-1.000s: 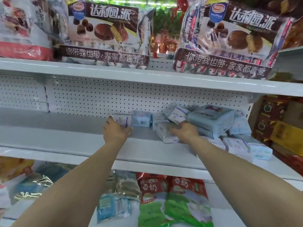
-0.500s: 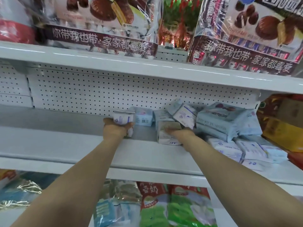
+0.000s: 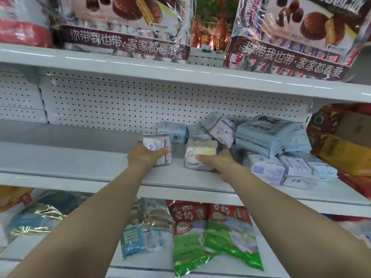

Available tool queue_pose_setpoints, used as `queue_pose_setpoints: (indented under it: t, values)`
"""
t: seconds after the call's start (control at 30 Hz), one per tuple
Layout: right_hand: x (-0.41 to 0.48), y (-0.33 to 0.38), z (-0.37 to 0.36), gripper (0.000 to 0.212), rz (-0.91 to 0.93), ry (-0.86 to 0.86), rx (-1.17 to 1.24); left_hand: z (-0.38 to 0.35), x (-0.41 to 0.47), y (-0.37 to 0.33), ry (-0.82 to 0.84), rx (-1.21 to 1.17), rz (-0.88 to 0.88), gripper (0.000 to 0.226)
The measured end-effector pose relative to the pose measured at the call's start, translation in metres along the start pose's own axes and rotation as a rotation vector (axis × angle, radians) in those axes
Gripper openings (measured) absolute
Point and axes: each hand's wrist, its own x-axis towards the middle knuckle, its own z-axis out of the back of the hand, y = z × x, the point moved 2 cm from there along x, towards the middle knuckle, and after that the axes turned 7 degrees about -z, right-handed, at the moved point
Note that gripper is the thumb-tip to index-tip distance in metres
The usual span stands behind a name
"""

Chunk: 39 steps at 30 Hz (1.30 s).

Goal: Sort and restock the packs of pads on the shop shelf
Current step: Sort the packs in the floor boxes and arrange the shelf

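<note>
Both held packs have come forward and turned in the last second. The white pack, which stood in the back row, now sits tilted in the left hand. The pack with a yellow-green mark, which lay flat under the right hand, is now tipped up on edge with its printed face showing.

At the left, the middle shelf runs grey in front of a pegboard back wall. The left hand's fingers curl round the white pack's left side and the thumb crosses its front. The pack is in front of a pale blue barcode pack (whether its lower edge touches the shelf is unclear).

A narrow gap separates it from the yellow-green marked pack, whose bottom edge rests on the shelf. The right thumb presses that pack's front, and the fingers wrap behind it, mostly hidden. A tilted pack leans behind it.

Further right, a large pale blue pack lies on top of another, with small packs heaped in front. Chocolate pie bags fill the shelf above, and green and red bags lie below.
</note>
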Motion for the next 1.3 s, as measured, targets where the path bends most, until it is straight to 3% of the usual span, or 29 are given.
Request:
queue_pose_setpoints:
  t: [0.13, 0.2, 0.3, 0.37, 0.47, 0.5, 0.57, 0.6, 0.7, 0.77, 0.9, 1.0, 1.17, 1.3]
  values:
    - [-0.039, -0.007, 0.01, 0.084, 0.07, 0.093, -0.035, 0.013, -0.037, 0.004, -0.015, -0.01, 0.035, 0.143]
    - [-0.061, -0.014, 0.019, 0.081, 0.079, 0.117, -0.017, 0.024, -0.069, -0.001, -0.024, -0.094, 0.049, 0.143]
    - [-0.099, -0.026, 0.028, 0.081, 0.102, 0.164, -0.031, 0.04, -0.12, -0.007, -0.08, -0.169, 0.06, 0.122]
    - [-0.123, -0.035, 0.035, 0.088, 0.112, 0.202, -0.051, 0.048, -0.151, -0.005, -0.105, -0.247, 0.104, 0.119]
    - [-0.16, -0.051, 0.046, 0.093, 0.107, 0.25, -0.072, 0.054, -0.202, 0.001, -0.038, -0.275, 0.162, 0.093]
    - [-0.172, -0.056, 0.049, 0.091, 0.12, 0.255, -0.074, 0.055, -0.217, 0.006, -0.014, -0.296, 0.177, 0.092]
    - [-0.194, -0.067, 0.052, 0.085, 0.112, 0.289, -0.082, 0.055, -0.246, 0.017, 0.024, -0.344, 0.233, 0.11]
    - [-0.203, -0.074, 0.052, 0.088, 0.093, 0.298, -0.076, 0.056, -0.261, 0.022, 0.029, -0.366, 0.262, 0.11]
    - [-0.229, -0.094, 0.05, 0.11, 0.031, 0.343, -0.065, 0.059, -0.301, 0.037, 0.062, -0.354, 0.335, 0.077]
    - [-0.242, -0.108, 0.045, 0.122, 0.015, 0.335, -0.067, 0.06, -0.319, 0.049, 0.092, -0.306, 0.374, 0.075]
    - [-0.254, -0.14, 0.033, 0.075, -0.022, 0.321, -0.043, 0.059, -0.338, 0.084, 0.151, -0.307, 0.435, 0.088]
    - [-0.257, -0.163, 0.022, 0.052, -0.077, 0.318, -0.016, 0.056, -0.348, 0.107, 0.171, -0.341, 0.484, 0.08]
    - [-0.242, -0.204, -0.021, 0.056, -0.216, 0.289, -0.035, 0.056, -0.346, 0.158, 0.233, -0.499, 0.619, 0.057]
    - [-0.225, -0.236, -0.071, 0.054, -0.321, 0.256, -0.035, 0.068, -0.328, 0.22, 0.264, -0.577, 0.701, 0.054]
